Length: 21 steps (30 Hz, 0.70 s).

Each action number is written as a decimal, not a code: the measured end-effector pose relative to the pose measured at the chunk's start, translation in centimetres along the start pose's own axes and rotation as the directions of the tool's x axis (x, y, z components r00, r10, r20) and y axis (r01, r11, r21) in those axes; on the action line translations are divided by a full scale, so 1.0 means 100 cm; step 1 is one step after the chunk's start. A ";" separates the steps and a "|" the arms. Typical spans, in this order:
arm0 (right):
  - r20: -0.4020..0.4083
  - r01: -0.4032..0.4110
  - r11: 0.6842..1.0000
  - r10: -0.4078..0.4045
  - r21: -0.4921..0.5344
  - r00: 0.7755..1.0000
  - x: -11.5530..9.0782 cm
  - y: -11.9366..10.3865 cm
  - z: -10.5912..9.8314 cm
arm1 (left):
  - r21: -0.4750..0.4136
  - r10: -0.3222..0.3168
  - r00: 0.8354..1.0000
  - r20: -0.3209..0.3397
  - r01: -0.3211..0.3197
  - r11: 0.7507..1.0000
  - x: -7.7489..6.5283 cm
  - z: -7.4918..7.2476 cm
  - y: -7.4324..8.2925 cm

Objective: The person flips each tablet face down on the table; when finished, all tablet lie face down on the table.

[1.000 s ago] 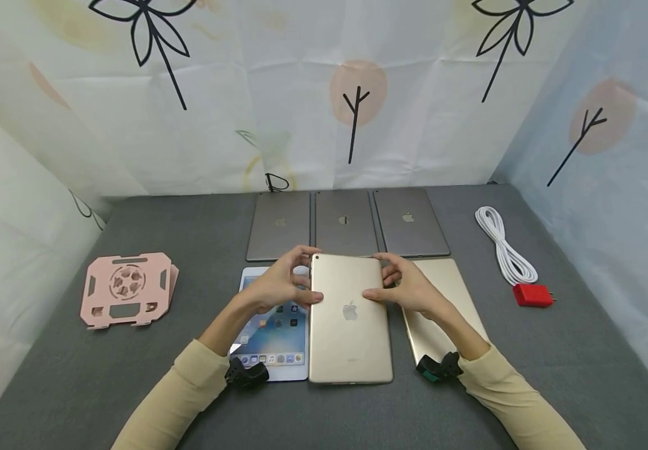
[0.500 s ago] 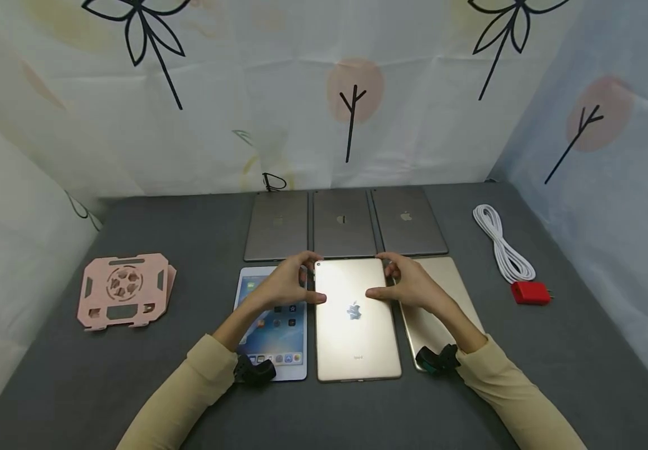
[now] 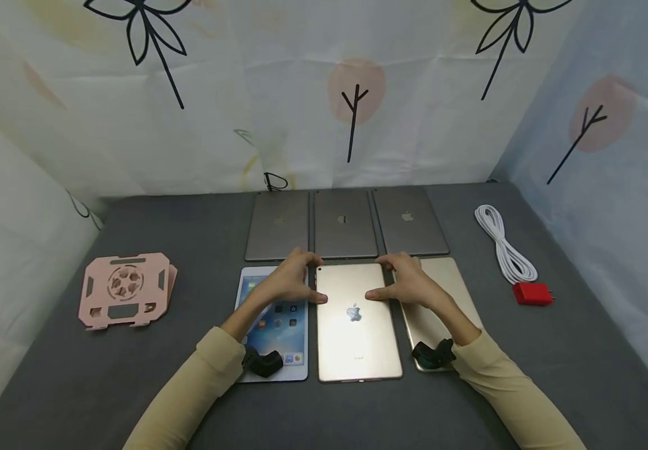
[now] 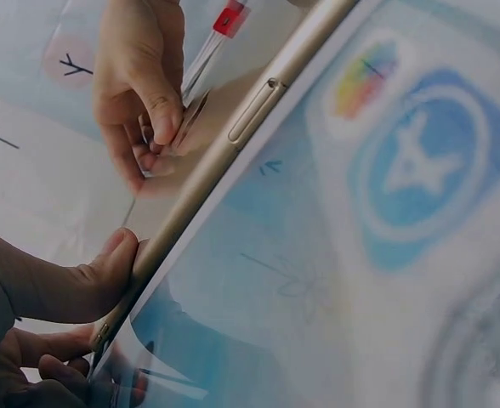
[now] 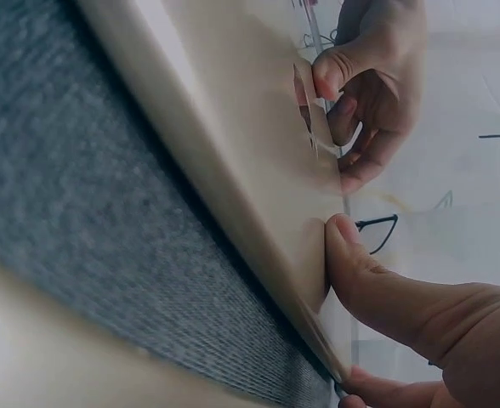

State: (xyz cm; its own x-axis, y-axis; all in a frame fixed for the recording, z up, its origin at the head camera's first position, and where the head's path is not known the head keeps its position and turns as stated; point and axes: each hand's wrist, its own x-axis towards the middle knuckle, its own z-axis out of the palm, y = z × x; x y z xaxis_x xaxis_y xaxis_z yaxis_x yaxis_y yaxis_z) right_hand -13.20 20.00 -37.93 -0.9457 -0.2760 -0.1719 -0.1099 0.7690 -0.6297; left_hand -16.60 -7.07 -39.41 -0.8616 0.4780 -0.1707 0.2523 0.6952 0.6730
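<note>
In the head view, a gold tablet [image 3: 357,340] lies back up in the middle of the near row, its apple logo showing. My left hand [image 3: 290,278] grips its far left corner, thumb on the back. At the far right corner my right hand [image 3: 410,281] holds it the same way; in the right wrist view its thumb [image 5: 348,255] presses the back and fingers reach the edge. To the left, under my left wrist, a white-fronted tablet [image 3: 273,334] shows a lit screen. Another gold tablet [image 3: 444,275] lies partly hidden beneath my right forearm.
Behind the near row, three grey tablets, left [image 3: 277,228], middle [image 3: 344,225] and right [image 3: 410,225], lie side by side. A pink slotted stand [image 3: 127,290] is at the left. On the right are a coiled white cable [image 3: 506,244] and a red charger plug [image 3: 533,293].
The middle gold tablet has shifted slightly right, and its far edge sits lower in the head view. Both hands have kept hold of it. A narrow gap now separates it from the white-fronted tablet.
</note>
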 end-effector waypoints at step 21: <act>-0.027 0.011 0.998 -0.013 -0.054 1.000 0.004 0.005 0.001 | 0.051 0.058 0.998 -0.023 -0.057 0.997 0.003 0.001 0.001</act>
State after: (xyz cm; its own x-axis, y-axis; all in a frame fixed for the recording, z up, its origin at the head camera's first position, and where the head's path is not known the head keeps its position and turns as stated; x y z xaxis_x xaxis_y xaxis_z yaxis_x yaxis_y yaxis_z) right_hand -13.60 20.19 -38.43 -0.9522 -0.2699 -0.1429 -0.1371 0.7958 -0.5898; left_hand -16.77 -6.84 -39.45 -0.8552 0.5054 -0.1147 0.3233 0.6931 0.6442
